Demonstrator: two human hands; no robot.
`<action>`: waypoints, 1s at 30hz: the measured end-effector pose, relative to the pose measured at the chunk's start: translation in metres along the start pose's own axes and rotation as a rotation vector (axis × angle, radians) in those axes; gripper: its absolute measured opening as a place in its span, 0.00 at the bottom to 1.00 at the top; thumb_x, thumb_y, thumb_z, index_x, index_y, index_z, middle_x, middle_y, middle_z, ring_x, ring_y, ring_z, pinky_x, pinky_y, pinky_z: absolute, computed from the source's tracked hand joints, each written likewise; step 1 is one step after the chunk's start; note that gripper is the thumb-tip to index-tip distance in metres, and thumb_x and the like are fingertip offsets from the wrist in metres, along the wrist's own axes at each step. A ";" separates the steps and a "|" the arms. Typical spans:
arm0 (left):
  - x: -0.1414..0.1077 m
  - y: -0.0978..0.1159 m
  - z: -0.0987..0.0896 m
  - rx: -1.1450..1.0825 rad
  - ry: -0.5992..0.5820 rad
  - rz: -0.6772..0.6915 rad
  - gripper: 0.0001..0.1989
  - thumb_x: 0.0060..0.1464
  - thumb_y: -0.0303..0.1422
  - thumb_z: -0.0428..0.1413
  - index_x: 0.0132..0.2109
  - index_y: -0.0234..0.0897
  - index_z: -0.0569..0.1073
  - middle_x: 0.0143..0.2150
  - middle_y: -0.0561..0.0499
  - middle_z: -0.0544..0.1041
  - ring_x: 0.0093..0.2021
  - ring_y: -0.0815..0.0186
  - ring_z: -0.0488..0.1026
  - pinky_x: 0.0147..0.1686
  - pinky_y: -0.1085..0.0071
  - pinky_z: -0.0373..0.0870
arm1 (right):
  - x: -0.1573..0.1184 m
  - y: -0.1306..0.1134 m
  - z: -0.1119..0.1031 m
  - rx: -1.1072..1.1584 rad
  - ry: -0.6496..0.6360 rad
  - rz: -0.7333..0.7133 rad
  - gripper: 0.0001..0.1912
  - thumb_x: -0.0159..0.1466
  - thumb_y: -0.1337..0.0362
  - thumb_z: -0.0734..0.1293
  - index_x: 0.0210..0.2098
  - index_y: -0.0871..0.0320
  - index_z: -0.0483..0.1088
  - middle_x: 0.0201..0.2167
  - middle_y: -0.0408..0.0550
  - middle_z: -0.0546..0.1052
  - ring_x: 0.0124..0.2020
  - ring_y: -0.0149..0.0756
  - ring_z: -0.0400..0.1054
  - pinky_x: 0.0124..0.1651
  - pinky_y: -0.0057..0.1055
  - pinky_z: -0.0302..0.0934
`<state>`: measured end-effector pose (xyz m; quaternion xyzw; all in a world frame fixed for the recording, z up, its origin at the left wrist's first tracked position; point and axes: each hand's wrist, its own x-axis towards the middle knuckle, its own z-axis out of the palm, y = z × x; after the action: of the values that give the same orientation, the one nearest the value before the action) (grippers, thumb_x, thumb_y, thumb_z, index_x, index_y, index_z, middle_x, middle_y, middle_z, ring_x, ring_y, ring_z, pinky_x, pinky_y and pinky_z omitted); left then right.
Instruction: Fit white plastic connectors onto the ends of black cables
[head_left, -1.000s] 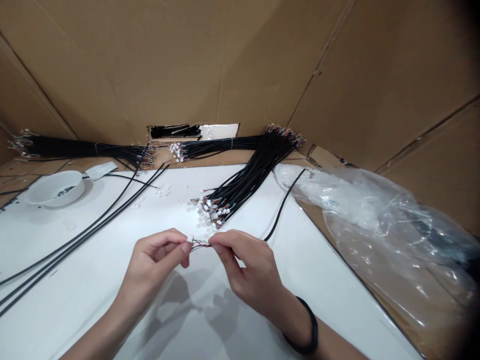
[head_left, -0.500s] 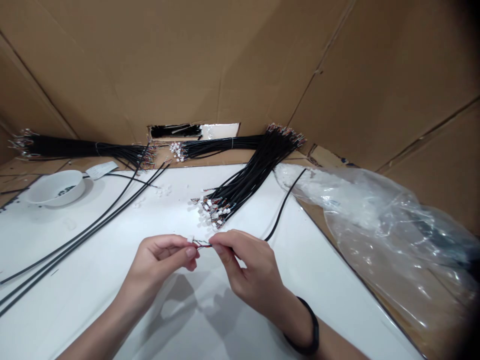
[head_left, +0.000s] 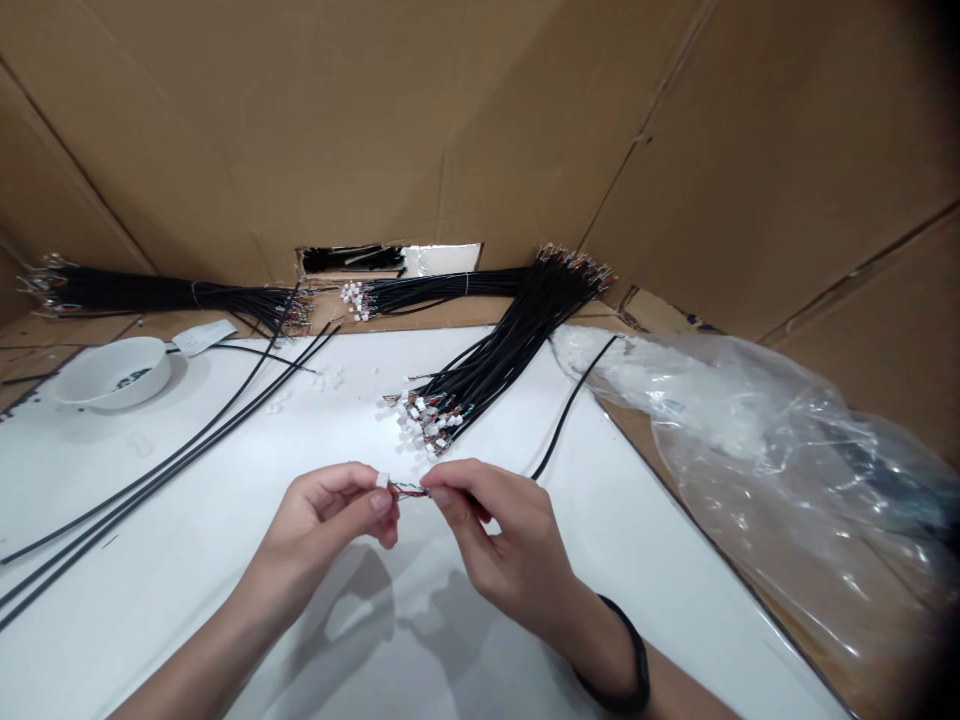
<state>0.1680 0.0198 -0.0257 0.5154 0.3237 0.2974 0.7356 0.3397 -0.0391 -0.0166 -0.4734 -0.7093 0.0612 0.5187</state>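
Between your forearms lies bare white bench (head_left: 240,510); its right edge slants past your wristband (head_left: 634,665). Above it, your left hand (head_left: 326,520) has its fingers pinched together at the white connector (head_left: 383,480), and your right hand (head_left: 506,525) has its fingers clamped around the far end of the thin wires (head_left: 409,490). These run nearly level, left to right, connector leftmost, in loose red, green and dark strands. A black cable (head_left: 559,435) emerges behind your right hand, curving away. Beyond, a black cable bundle (head_left: 517,350) crosses the bench's far edge.
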 end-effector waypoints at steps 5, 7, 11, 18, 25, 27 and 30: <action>-0.001 0.004 0.002 0.110 0.015 -0.005 0.08 0.51 0.35 0.60 0.31 0.33 0.75 0.25 0.50 0.74 0.28 0.70 0.70 0.31 0.75 0.66 | 0.000 0.000 0.000 -0.005 0.002 0.002 0.06 0.63 0.73 0.60 0.37 0.60 0.67 0.29 0.42 0.73 0.27 0.24 0.66 0.31 0.21 0.61; -0.001 0.006 0.002 0.189 0.005 -0.006 0.11 0.53 0.37 0.58 0.29 0.33 0.75 0.25 0.49 0.73 0.28 0.70 0.69 0.31 0.76 0.66 | 0.000 0.001 0.000 -0.001 0.003 0.005 0.06 0.63 0.74 0.60 0.37 0.60 0.67 0.29 0.42 0.73 0.27 0.23 0.66 0.30 0.21 0.61; -0.001 0.007 0.002 0.256 -0.018 0.009 0.13 0.56 0.38 0.55 0.28 0.33 0.73 0.25 0.50 0.72 0.28 0.70 0.69 0.31 0.76 0.65 | 0.000 0.000 0.000 0.032 -0.012 0.015 0.06 0.63 0.74 0.60 0.37 0.60 0.67 0.28 0.41 0.73 0.25 0.22 0.64 0.29 0.20 0.59; 0.004 0.006 0.003 0.276 -0.040 0.080 0.13 0.57 0.35 0.54 0.27 0.33 0.74 0.25 0.50 0.71 0.28 0.70 0.67 0.30 0.75 0.63 | -0.001 0.000 -0.001 0.080 -0.050 0.038 0.06 0.63 0.74 0.60 0.36 0.60 0.67 0.25 0.41 0.71 0.22 0.23 0.61 0.26 0.20 0.57; 0.005 0.005 0.001 0.413 -0.038 0.197 0.14 0.57 0.34 0.53 0.25 0.34 0.75 0.25 0.49 0.71 0.29 0.69 0.66 0.33 0.75 0.62 | -0.001 -0.001 -0.002 0.111 -0.075 0.076 0.06 0.63 0.74 0.60 0.35 0.61 0.67 0.24 0.40 0.70 0.22 0.21 0.59 0.25 0.19 0.54; 0.005 0.005 0.000 0.435 -0.039 0.217 0.14 0.57 0.34 0.53 0.25 0.35 0.75 0.25 0.50 0.71 0.30 0.69 0.66 0.33 0.75 0.62 | 0.000 -0.001 -0.002 0.120 -0.082 0.085 0.06 0.63 0.74 0.60 0.35 0.61 0.67 0.23 0.40 0.69 0.21 0.21 0.58 0.24 0.20 0.54; 0.004 0.005 0.000 0.444 -0.047 0.226 0.14 0.57 0.34 0.54 0.25 0.35 0.75 0.25 0.50 0.72 0.30 0.70 0.67 0.33 0.76 0.61 | -0.001 -0.001 -0.002 0.128 -0.095 0.096 0.06 0.63 0.73 0.59 0.34 0.61 0.67 0.22 0.40 0.68 0.20 0.22 0.57 0.24 0.20 0.53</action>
<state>0.1698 0.0249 -0.0221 0.7040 0.3044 0.2872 0.5738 0.3407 -0.0411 -0.0152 -0.4693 -0.7041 0.1536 0.5103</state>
